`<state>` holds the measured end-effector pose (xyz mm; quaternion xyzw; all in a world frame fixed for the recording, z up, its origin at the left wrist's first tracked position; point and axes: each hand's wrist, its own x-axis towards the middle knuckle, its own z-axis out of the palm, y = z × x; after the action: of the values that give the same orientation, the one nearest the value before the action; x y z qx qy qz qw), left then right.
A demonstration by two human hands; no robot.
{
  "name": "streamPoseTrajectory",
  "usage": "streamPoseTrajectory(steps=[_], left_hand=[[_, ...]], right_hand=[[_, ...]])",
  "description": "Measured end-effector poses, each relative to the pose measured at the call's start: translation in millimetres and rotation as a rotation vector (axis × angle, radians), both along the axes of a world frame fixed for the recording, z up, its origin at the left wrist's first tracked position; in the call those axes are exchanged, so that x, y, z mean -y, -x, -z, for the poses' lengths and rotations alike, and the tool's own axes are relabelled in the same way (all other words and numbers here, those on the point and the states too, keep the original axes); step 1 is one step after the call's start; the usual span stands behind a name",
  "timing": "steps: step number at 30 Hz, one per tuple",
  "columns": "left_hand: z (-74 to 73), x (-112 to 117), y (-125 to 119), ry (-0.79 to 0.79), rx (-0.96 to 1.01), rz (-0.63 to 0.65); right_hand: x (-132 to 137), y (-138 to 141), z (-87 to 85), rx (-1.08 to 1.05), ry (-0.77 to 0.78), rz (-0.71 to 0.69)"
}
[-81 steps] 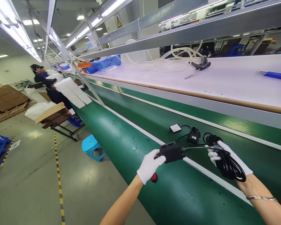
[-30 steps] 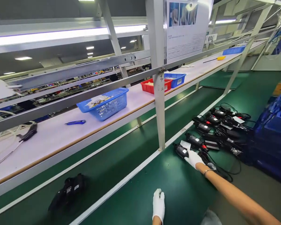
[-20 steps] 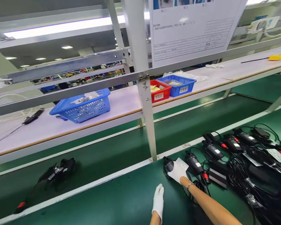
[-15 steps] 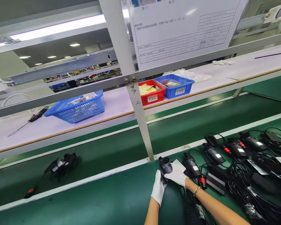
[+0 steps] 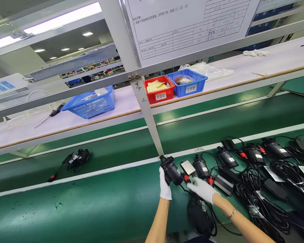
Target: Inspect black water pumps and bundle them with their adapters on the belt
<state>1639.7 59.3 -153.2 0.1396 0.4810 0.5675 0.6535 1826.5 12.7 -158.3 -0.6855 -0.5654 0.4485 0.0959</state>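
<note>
My left hand (image 5: 165, 185), in a white glove, is closed round a black pump-like unit (image 5: 170, 172) and holds it just above the green belt (image 5: 91, 206). My right hand (image 5: 202, 189), also gloved, lies to the right of it with fingers stretched out over the unit's black cable (image 5: 198, 216) and small adapter box (image 5: 187, 167). A red-tipped plug shows between the two hands. A row of several similar black units with coiled cables (image 5: 255, 162) lies on the belt to the right.
One more black unit with a red-tipped lead (image 5: 76, 158) sits on the far belt lane at left. A slanted metal post (image 5: 147, 114) rises just behind my hands. The shelf above carries a blue basket (image 5: 91, 103), a red bin (image 5: 158, 89) and a blue bin (image 5: 188, 82).
My left hand has closed on the black unit and lifted it leftwards off the belt. My right hand has let go of it and slid right along the cable. The view has shifted right.
</note>
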Motion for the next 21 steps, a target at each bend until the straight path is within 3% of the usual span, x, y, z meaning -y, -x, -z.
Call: streamPoseTrajectory(steps=[2,5,8,12,16,20,21], left_hand=[[-2.7,12,13,0.015,0.038,-0.123],[-7.6,22,37,0.024,0.095,-0.285],[-14.1,24,63,-0.006,0.130,-0.412],[-24.2,27,98,-0.059,0.149,-0.520],[-40.4,29,135,-0.142,0.186,-0.562],[-69.9,22,185,-0.267,0.198,-0.640],[-79.3,20,200,-0.296,0.191,-0.667]], right_hand=[[44,9,21.5,0.149,0.100,-0.014],[90,40,46.3,0.309,0.091,-0.043],[107,72,57.5,0.402,0.010,-0.091],[107,95,57.2,0.397,-0.064,-0.156],[89,74,29.8,0.189,-0.081,-0.114],[56,16,-35.2,-0.106,-0.178,-0.007],[49,4,-54.4,-0.328,-0.251,0.102]])
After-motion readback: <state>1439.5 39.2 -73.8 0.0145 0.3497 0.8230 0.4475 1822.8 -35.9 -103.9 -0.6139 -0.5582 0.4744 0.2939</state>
